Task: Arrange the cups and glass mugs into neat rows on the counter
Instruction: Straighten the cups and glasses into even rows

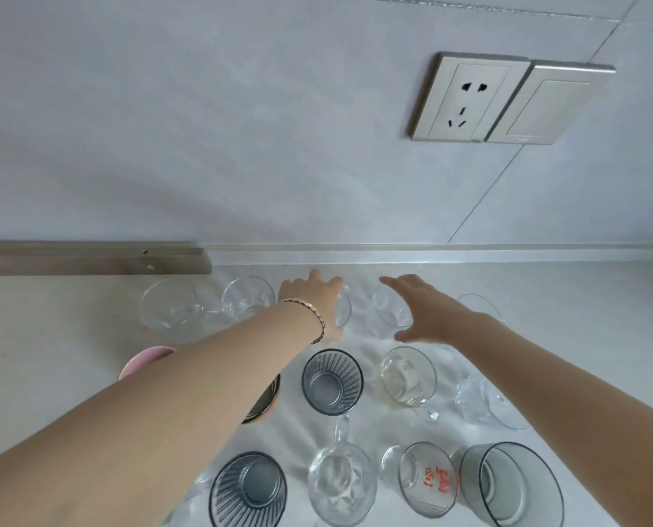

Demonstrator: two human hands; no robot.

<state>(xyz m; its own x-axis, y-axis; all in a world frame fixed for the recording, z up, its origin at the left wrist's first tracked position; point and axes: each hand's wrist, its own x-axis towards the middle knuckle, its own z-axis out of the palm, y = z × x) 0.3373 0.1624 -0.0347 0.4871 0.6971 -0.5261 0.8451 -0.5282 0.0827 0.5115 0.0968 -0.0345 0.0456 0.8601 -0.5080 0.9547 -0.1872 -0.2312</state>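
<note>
Both arms extend over the pale counter (583, 298) toward the far row of glassware beside the wall.

Left hand (313, 298): palm down, fingers loosely curved over a clear glass mug (343, 310) in the far row. The wrist carries a metal bracelet (313, 317). The hand covers most of the mug, so it cannot be told whether the fingers grip it or only rest on it.

Right hand (423, 310): spread flat, fingers extended toward the far left, thumb out. It sits over a second clear mug (389, 310) just right of the first, with no closed grasp visible.

Far row, remaining items: two clear glasses at the left (169, 306) (247, 298) and the faint rim of another glass at the right (478, 302).

Middle row, left to right: a pink cup (146, 359) partly hidden under the left forearm, a dark ribbed tumbler (332, 380), a clear handled mug (408, 376) and a clear glass (488, 401) lying tilted.

Near row, left to right: a second ribbed tumbler (248, 488), a clear mug (342, 484) with its handle pointing away, a glass with red print (427, 477) and a smoky grey tumbler (511, 484).

On the wall: a power socket (469, 97) with a blank plate (549, 104) touching its right side. A metal rail (89, 258) runs along the far left counter edge.
</note>
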